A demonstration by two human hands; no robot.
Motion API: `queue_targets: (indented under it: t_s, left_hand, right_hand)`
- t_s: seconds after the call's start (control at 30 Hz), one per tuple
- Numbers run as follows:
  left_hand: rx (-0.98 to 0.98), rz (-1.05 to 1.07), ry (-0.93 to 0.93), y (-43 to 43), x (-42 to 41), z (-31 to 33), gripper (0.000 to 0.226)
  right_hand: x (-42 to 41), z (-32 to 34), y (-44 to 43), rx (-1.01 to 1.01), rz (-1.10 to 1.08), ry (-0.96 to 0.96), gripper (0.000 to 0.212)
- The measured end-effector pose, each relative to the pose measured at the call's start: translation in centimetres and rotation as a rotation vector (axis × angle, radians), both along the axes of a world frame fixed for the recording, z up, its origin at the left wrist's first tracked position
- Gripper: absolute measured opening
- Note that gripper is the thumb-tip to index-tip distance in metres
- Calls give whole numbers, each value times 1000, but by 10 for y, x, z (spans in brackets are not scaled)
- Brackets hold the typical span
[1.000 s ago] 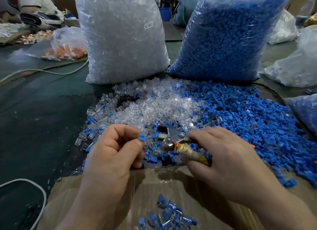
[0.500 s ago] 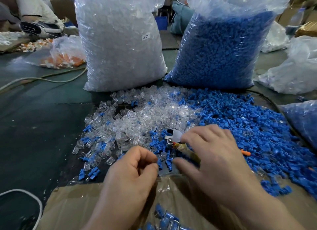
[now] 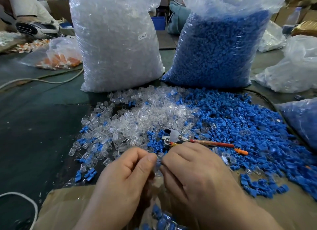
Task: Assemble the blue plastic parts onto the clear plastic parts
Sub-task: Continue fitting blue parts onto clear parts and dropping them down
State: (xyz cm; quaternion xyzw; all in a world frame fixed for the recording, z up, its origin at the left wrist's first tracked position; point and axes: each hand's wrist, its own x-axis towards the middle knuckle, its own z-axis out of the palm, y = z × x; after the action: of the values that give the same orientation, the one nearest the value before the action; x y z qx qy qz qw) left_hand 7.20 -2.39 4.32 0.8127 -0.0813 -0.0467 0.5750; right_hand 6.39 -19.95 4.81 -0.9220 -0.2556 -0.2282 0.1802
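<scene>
- One white cable [image 3: 35, 207] loops far to the left of the pliers [image 3: 173, 138], toward the near edge.
- A bag of orange pieces [image 3: 58, 58] lies far left of the pliers and well behind them.
- A tall bag of clear pieces [image 3: 116, 40] stands upright behind the pliers, to their left.
- A loose pile of clear pieces [image 3: 137, 116] spreads just left of and behind the pliers, with a few blue ones mixed in.
- A cardboard box [image 3: 65, 205] sits in front of the pliers, with joined blue-and-clear pieces [image 3: 161, 217] inside.
- The left hand [image 3: 123, 176] is just in front of the pliers, fingers curled, thumb and forefinger pinched on a clear part [image 3: 156, 168] that is mostly hidden.
- The right hand [image 3: 193, 174], also just in front of the pliers, has curled fingers whose tips meet the left hand's. They pinch a blue part [image 3: 159, 163] against the clear part.
- A tall bag of blue pieces [image 3: 219, 46] stands behind the pliers, to their right.
- A wide heap of blue pieces [image 3: 248, 126] lies right of the pliers, touching their red handles.
</scene>
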Motion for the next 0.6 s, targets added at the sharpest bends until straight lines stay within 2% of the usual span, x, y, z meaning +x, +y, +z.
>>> queue_targets:
  t_s: [0.07,0.13,0.2,0.27,0.3,0.37,0.5,0.6]
  left_hand:
    - [-9,-63,75,3,2,2,50]
    - [-48,-85,62,7,4,2,48]
    - [-87,-128,-27,10,4,-2,41]
    - [-101,-229,-79,12,2,-1,40]
    - [-100,-281,-78,14,1,1,41]
    - [-25,-347,-62,20,-1,6,34]
    - [369,-387,-33,37,7,8,9]
    - [502,-464,33,40,10,6,14]
  right_hand:
    - [-2,1,3,-13,48,57,29]
    - [-5,6,8,62,-1,270,30]
    - [-11,14,12,356,-86,647,36]
    - [-14,21,12,840,-75,1091,26]
    - [-14,27,11,949,-48,1213,22]
    - [-14,29,4,791,-45,1194,26]
    - [-12,28,-15,-1,-217,762,36]
    - [-13,32,-25,-242,-300,705,33]
